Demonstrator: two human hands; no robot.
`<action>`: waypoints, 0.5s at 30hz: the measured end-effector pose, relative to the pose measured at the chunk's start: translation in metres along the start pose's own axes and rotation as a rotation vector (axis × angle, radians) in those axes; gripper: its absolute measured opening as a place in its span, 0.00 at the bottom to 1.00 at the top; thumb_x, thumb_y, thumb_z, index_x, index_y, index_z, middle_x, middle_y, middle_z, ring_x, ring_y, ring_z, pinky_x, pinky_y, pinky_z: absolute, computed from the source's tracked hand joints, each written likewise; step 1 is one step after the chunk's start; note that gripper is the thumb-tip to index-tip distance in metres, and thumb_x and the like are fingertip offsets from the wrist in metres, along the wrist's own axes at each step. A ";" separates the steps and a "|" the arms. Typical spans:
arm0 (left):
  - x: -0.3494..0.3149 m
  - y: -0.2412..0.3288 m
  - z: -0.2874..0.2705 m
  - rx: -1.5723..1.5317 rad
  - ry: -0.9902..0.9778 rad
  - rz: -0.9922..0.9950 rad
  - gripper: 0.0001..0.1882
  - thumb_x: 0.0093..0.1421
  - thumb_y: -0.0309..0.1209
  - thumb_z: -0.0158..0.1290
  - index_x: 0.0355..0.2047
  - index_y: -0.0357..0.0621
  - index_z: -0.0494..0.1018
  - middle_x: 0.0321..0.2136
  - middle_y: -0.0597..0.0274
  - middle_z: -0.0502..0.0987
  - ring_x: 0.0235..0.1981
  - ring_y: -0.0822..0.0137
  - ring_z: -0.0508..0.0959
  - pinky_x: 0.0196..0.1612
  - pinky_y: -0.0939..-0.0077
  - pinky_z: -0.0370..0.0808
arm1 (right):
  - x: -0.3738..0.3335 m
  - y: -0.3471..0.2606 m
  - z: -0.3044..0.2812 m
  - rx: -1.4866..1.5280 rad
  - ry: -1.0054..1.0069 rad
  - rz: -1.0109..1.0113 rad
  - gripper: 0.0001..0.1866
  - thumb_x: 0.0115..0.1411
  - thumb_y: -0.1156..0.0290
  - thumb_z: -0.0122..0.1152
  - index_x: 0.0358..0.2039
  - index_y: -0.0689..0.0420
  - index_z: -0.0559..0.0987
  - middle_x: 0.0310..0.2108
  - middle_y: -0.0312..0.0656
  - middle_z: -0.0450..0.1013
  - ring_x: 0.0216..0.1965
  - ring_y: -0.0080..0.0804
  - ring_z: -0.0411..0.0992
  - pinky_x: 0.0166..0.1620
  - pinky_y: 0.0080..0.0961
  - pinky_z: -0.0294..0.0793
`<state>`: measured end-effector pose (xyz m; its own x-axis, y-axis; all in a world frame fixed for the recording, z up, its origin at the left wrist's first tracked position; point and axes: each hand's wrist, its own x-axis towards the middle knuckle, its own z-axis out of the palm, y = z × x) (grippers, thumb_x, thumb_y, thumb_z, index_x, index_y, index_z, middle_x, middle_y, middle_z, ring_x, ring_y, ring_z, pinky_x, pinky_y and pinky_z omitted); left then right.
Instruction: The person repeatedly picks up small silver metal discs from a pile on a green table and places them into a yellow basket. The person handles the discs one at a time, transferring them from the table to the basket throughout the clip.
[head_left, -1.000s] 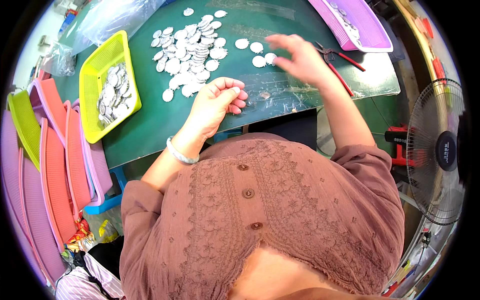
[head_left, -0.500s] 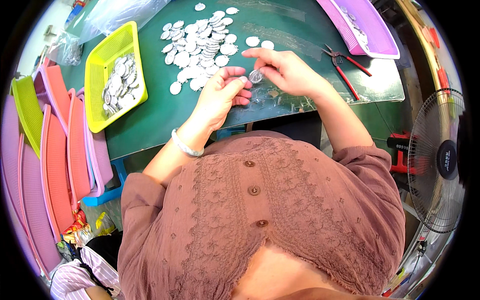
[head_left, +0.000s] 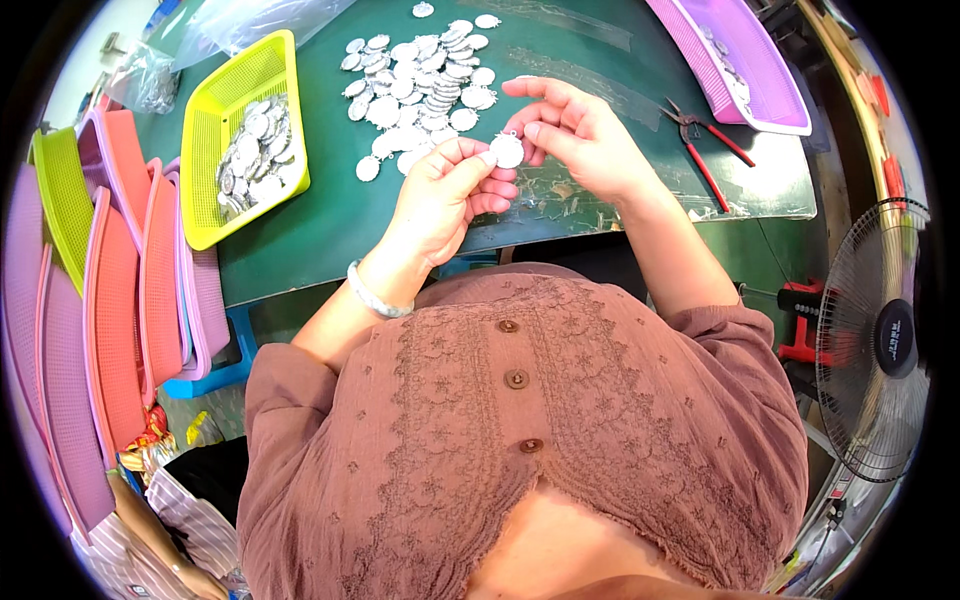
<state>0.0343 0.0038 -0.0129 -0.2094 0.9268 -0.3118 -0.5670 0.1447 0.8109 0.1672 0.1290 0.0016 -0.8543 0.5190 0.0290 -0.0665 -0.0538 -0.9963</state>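
A round, pale silver metal medal (head_left: 507,151) with a small loop at its top is held up over the near part of the table. My left hand (head_left: 452,190) pinches its left side between thumb and fingers. At its right edge, my right hand (head_left: 575,140) has its thumb and curled fingers closed in against it, while the index finger stretches out above. Beyond my hands spreads a loose heap of similar medals (head_left: 410,95). More silver medals (head_left: 258,150) lie in a yellow-green plastic basket (head_left: 205,215) to the left.
Red-handled pliers (head_left: 708,150) lie open on the green table (head_left: 300,265) at right. Behind them a purple basket (head_left: 775,110) holds some medals. Stacked coloured baskets (head_left: 115,320) stand left; a black fan (head_left: 880,340) is at right. Another person's arm (head_left: 150,530) shows lower left.
The medal has turned from its darker face to a bright, flat face. My left thumb now presses on its edge, and my right hand's grip has shifted. The view has moved slightly.
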 end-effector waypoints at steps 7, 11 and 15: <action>-0.005 0.005 -0.003 -0.143 -0.059 -0.028 0.06 0.59 0.28 0.46 0.34 0.38 0.66 0.28 0.56 0.74 0.27 0.68 0.76 0.29 0.79 0.76 | 0.001 0.005 0.008 0.032 -0.013 -0.099 0.22 0.51 0.83 0.53 0.49 0.63 0.65 0.31 0.39 0.71 0.33 0.20 0.69 0.38 0.16 0.69; -0.007 0.003 -0.006 -0.191 -0.079 -0.014 0.07 0.56 0.24 0.49 0.35 0.39 0.65 0.28 0.58 0.74 0.27 0.68 0.76 0.29 0.81 0.76 | 0.000 0.002 0.008 -0.016 -0.062 -0.124 0.24 0.52 0.82 0.53 0.51 0.63 0.63 0.35 0.40 0.71 0.37 0.22 0.69 0.42 0.18 0.68; -0.004 -0.002 -0.011 -0.172 -0.103 0.101 0.13 0.53 0.20 0.51 0.39 0.40 0.63 0.29 0.59 0.73 0.27 0.69 0.76 0.28 0.82 0.74 | 0.000 0.009 0.007 -0.182 0.050 -0.213 0.25 0.51 0.82 0.53 0.51 0.61 0.64 0.37 0.41 0.72 0.39 0.24 0.69 0.41 0.19 0.68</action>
<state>0.0274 -0.0040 -0.0187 -0.1940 0.9654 -0.1741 -0.6769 -0.0033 0.7361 0.1629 0.1225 -0.0065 -0.8044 0.5437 0.2395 -0.1442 0.2124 -0.9665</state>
